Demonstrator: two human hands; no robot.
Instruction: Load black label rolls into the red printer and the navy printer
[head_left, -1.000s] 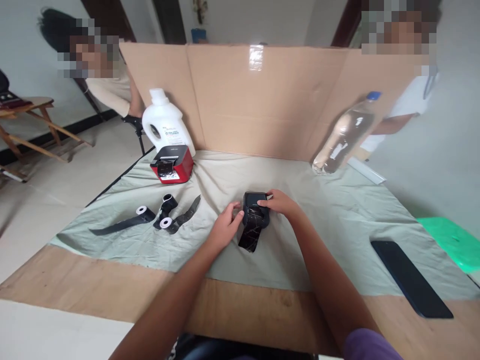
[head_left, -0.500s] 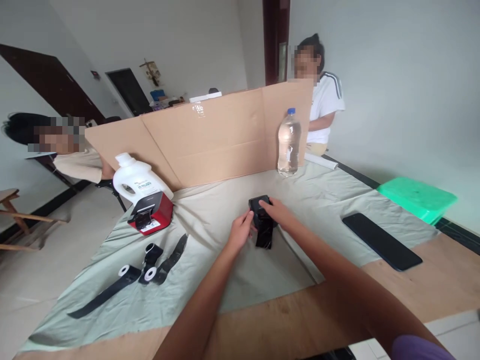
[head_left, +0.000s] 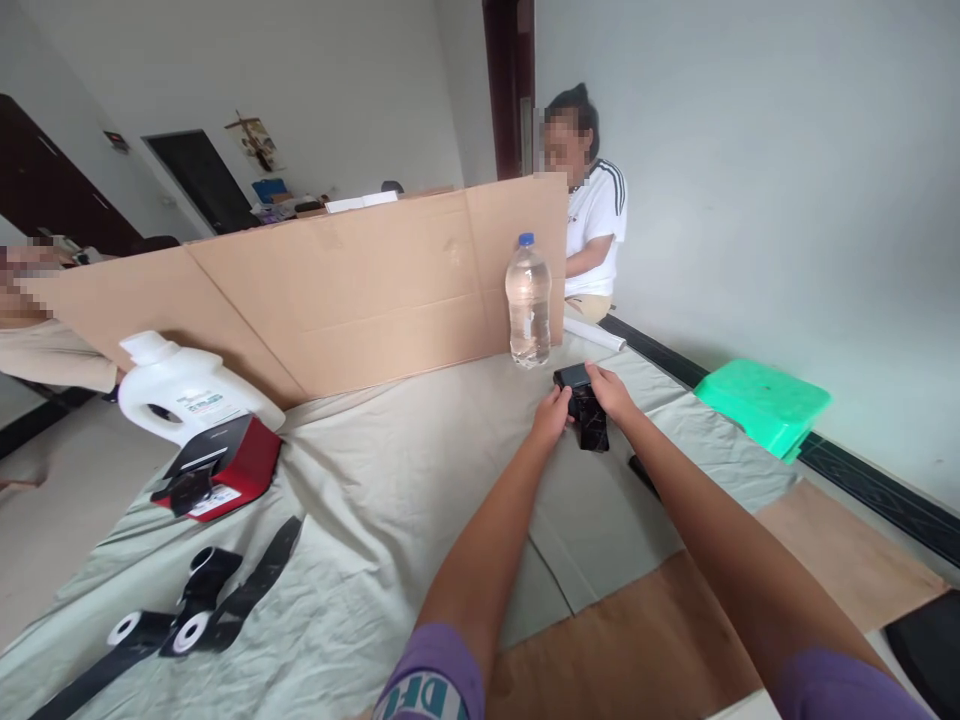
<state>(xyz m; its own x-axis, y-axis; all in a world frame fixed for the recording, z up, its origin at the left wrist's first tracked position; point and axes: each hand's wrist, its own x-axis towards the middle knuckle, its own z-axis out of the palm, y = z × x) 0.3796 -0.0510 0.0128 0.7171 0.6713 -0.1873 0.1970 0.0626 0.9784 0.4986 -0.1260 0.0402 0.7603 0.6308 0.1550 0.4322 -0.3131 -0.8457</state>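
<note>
Both my hands are closed on a small black device, held just above the cloth right of centre. My left hand [head_left: 553,412] grips its left side, and my right hand [head_left: 610,391] holds its upper right corner. From the black device [head_left: 574,376] a glossy black strip [head_left: 593,420] hangs down. Far to the left sits a red and black box-shaped device [head_left: 240,465] with a black strip curling out of its front. Below it lie several black rolls [head_left: 217,570] with white cores, partly unrolled.
A cardboard panel [head_left: 360,290] stands across the back. Before it are a water bottle [head_left: 529,305] and a white jug [head_left: 187,390]. A person [head_left: 596,215] sits behind, another at far left. A green plastic container [head_left: 765,400] is at right. My right arm mostly covers a dark flat object.
The view has turned right and the table items appear further left. Both hands, still on the black device, have moved right, toward the bottle's side of the table.
</note>
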